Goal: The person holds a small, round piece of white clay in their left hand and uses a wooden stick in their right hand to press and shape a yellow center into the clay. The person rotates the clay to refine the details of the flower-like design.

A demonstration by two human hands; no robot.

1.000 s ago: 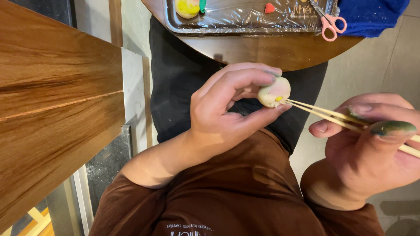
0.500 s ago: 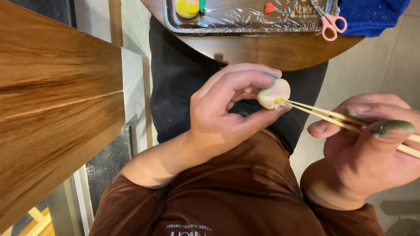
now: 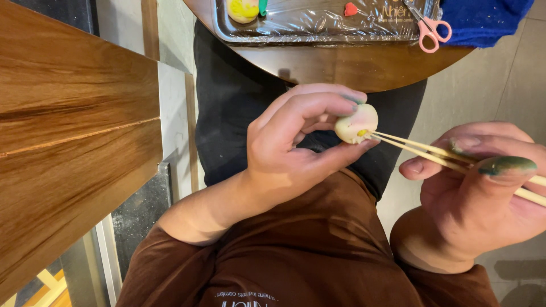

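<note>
left hand [image 3: 290, 150] pinching a small dough ball [image 3: 356, 123], right hand [image 3: 478, 193] working two thin sticks [image 3: 432, 152] into it.

i see my left hand closed on the pale dough ball between thumb and fingertips, held in the air over my lap, just off the near edge of the round wooden tabletop [image 3: 341, 68]. ball has a yellow spot and a faint pink tint. my right hand is closed around the two thin wooden sticks, tips touching the ball at the yellow spot; green smears on the thumb and a finger. on the tabletop: a film-wrapped tray [image 3: 318, 28] with a yellow piece [image 3: 243, 9] at its left end and a small red bit [image 3: 351, 9], pink scissors [image 3: 430, 25] at its right end, blue cloth [image 3: 483, 20] beside them.
</note>
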